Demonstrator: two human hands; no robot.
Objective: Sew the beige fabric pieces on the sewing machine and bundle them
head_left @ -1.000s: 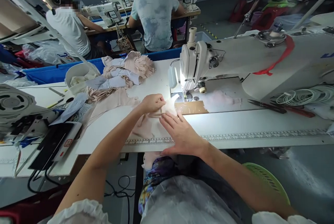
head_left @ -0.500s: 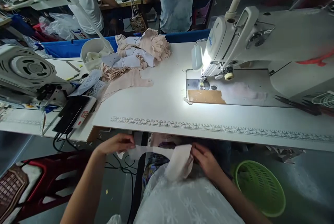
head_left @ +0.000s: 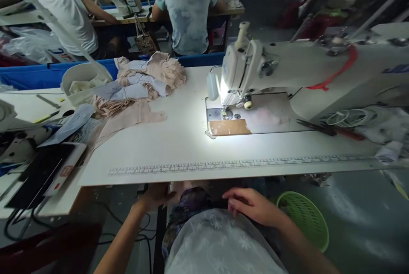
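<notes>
My left hand [head_left: 156, 196] is just under the front edge of the sewing table [head_left: 179, 146], its fingers partly hidden by the edge and blurred. Beside its fingertips, a bit of pale pink cloth [head_left: 181, 187] shows below the tabletop; whether the hand grips it I cannot tell. Over my lap, my right hand [head_left: 252, 206] is open, with loosely bent fingers and nothing in them. A white patterned cloth [head_left: 220, 240] covers my lap. Beyond the hands, a lit sewing machine [head_left: 236, 78] stands on the table with no fabric visible under its needle.
Pink fabric pieces [head_left: 134, 114] with paper slips lie at the back left, near a white bin [head_left: 68, 80]. Scissors [head_left: 316, 127] rest at the right. A green basket [head_left: 306, 218] stands on the floor. Two people [head_left: 188, 14] sit ahead.
The pale cloth strip stretched between my hands is gone from them. My left hand has moved right and under the table edge; my right hand has loosened. The view has turned right.
</notes>
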